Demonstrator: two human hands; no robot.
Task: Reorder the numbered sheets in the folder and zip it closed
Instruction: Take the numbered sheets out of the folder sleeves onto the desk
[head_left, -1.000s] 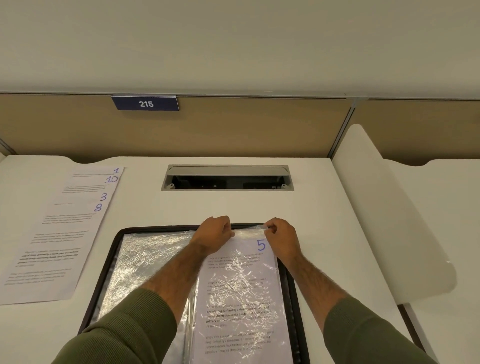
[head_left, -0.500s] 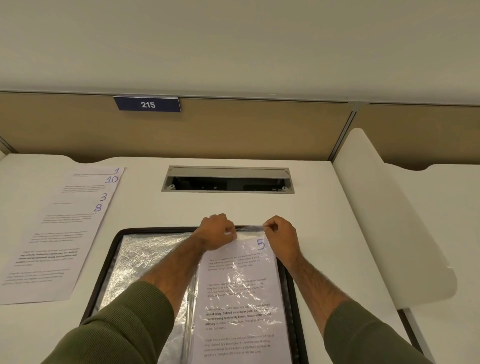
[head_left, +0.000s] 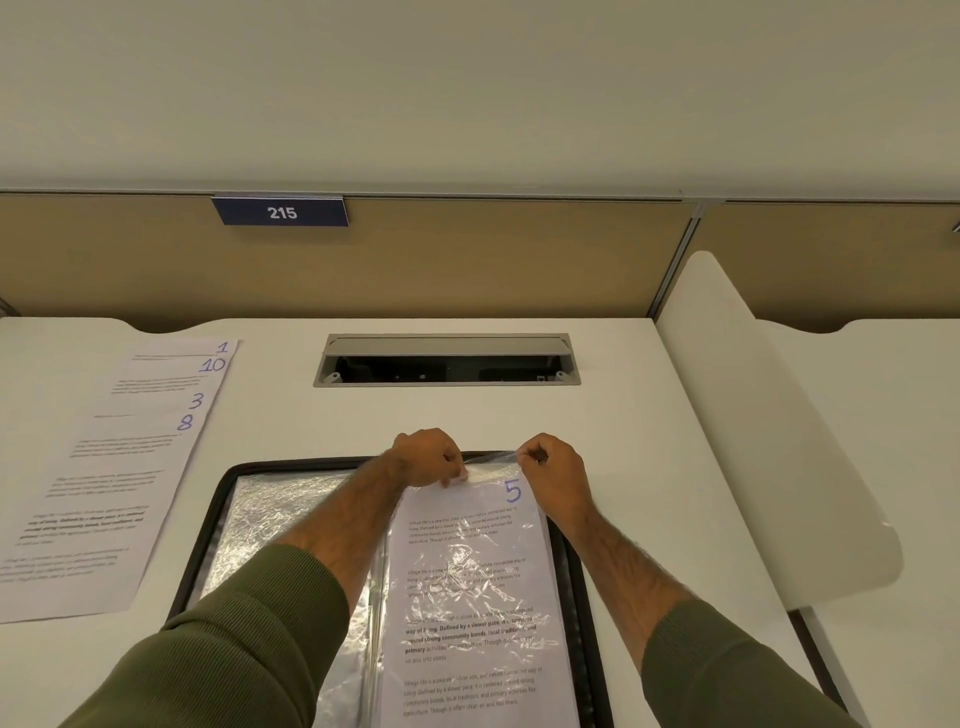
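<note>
A black zip folder (head_left: 223, 499) lies open on the white desk in front of me, with crinkled clear plastic sleeves on both sides. The sheet marked 5 (head_left: 467, 587) sits inside the right-hand sleeve. My left hand (head_left: 428, 457) pinches the sheet's top edge at the sleeve's mouth. My right hand (head_left: 553, 465) pinches the top lip of the clear sleeve (head_left: 491, 458) just to the right. Loose sheets (head_left: 114, 467) marked 1, 10, 3 and 8 lie fanned on the desk to the left of the folder.
A grey cable hatch (head_left: 447, 359) is set open in the desk behind the folder. A tan partition with a blue 215 plate (head_left: 280, 212) backs the desk. A white curved divider (head_left: 769, 441) stands on the right.
Both hands stay at the sleeve's top edge; the sheet marked 5 sits slightly lower in the sleeve than before. My head has tilted a little, shifting the view.
</note>
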